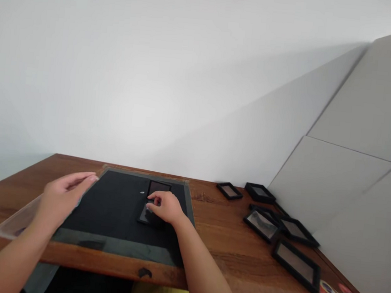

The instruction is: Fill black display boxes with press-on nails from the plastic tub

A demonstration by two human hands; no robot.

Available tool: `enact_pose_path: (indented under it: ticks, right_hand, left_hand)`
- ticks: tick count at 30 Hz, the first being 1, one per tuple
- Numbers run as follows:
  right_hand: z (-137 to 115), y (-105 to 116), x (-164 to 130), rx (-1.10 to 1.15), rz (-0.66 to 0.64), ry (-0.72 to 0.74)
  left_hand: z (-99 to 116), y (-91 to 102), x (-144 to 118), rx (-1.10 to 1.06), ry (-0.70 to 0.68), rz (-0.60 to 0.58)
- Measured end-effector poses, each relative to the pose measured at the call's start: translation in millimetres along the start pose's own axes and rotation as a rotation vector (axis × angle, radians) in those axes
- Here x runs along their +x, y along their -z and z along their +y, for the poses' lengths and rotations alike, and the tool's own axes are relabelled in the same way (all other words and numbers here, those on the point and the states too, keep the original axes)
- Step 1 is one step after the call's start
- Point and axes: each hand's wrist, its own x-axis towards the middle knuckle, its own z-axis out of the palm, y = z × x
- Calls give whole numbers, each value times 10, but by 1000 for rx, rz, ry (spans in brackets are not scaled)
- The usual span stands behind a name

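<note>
We count two hands (63,196), one mat (121,213), one tray (17,222), and seven frames (296,264), one under the right hand.

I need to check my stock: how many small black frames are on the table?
7 frames: one on the mat under the right hand, six at right. Overlaps may hide more.

You can see a brown wooden table (213,257) against a white wall (154,70). On your right lie several small black frames (264,223), close together. Grey panels (354,133) lean there too. A clear plastic tray (17,222) sits on your left.
</note>
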Motion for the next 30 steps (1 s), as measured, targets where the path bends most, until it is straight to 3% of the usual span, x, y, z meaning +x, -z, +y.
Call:
enact_pose_path:
  ticks: [3, 6, 12, 19, 30]
  right_hand:
    - [2, -59, 14, 88, -11, 42]
    - [7, -119, 22, 176, 1, 75]
    - [9, -126, 26, 270, 62, 133]
    - [0, -97, 20, 315, 115, 206]
    - [-114, -127, -25, 393, 181, 206]
  left_hand:
    - [112, -466, -81, -153, 110, -149]
    - [50, -850, -136, -221, 168, -304]
    - [-137, -1287, -313, -282, 205, -450]
    - [-135, -1442, -417, -370, 229, -447]
    - [-188, -1342, -375, -473, 312, -415]
